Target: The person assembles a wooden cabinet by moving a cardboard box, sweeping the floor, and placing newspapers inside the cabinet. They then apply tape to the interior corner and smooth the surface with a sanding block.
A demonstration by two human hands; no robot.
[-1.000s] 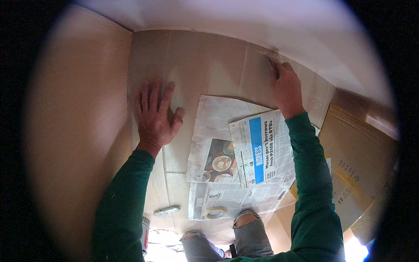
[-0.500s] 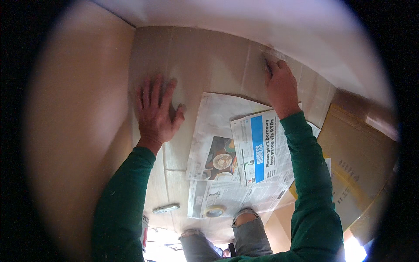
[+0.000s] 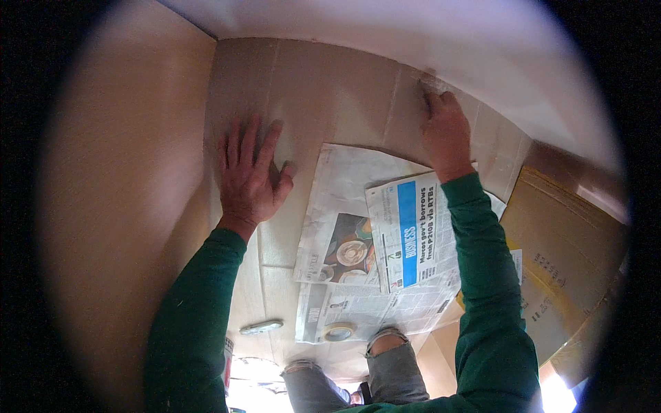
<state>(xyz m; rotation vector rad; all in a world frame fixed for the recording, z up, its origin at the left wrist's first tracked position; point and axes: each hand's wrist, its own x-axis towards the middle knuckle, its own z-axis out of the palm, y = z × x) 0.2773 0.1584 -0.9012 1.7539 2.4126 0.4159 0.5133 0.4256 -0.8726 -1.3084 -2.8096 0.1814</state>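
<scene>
My left hand lies flat on the wood-look plank floor, fingers spread and holding nothing, close to the left wall. Over at the far right, my right hand is closed, with a thin dark piece showing at its fingertips; its kind cannot be made out. That hand sits at the foot of the far white wall, where a whitish rough patch marks the floor line. Spread newspaper sheets lie between my arms, with a folded newspaper on top, partly under my right forearm.
A roll of tape rests on the newspaper near my knees. Left of it, a light-coloured, narrow folding-knife-shaped object lies on the floor. A cardboard box stands at the right. The beige wall rises close on the left.
My right hand has shifted very slightly along the base of the far wall, still closed. The left hand stays flat in nearly the same place.
</scene>
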